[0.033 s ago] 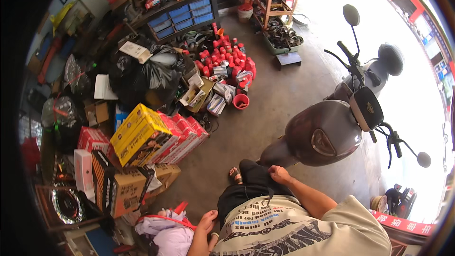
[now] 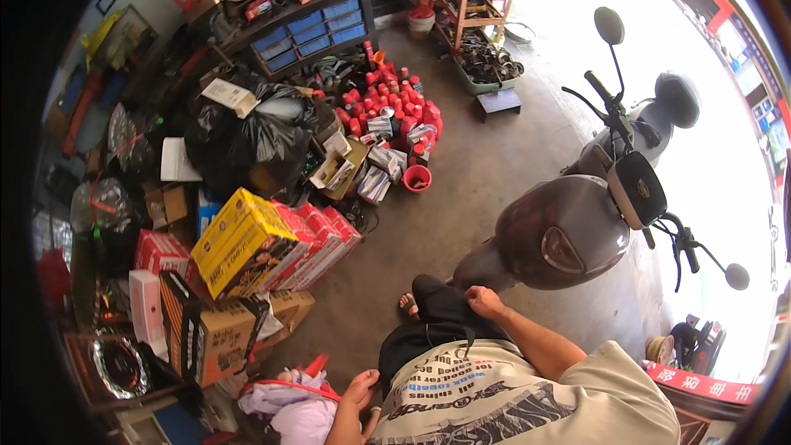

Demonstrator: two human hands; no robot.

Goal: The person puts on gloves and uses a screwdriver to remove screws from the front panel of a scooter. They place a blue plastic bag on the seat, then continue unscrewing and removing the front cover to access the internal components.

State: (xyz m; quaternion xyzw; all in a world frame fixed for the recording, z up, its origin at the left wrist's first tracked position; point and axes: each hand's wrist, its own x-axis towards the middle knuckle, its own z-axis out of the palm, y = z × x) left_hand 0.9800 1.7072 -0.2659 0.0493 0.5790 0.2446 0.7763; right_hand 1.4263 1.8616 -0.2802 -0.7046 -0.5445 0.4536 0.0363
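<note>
My right hand (image 2: 486, 302) rests on the thigh of my black trousers (image 2: 441, 301), its fingers curled in a loose fist with nothing visible in them. Beside my left hip, my left hand (image 2: 360, 387) hangs with its fingers folded in, and I see nothing held there. Pale purple cloth (image 2: 301, 414) with a red strap lies just left of that hand. Ahead of my right hand stands a grey scooter (image 2: 548, 231), apart from my fingers. My sandalled foot (image 2: 408, 305) is on the floor.
Stacked cartons (image 2: 247, 243) stand at the left, with black plastic bags (image 2: 268, 136) behind them. Farther off are red bottles (image 2: 387, 99), a small red bucket (image 2: 417, 179) and a blue-drawer cabinet (image 2: 309, 31). A tool rack (image 2: 470, 8) and a green tub (image 2: 490, 78) stand at the back.
The whole view has shifted very slightly. Both hands keep their places and their curled shape.
</note>
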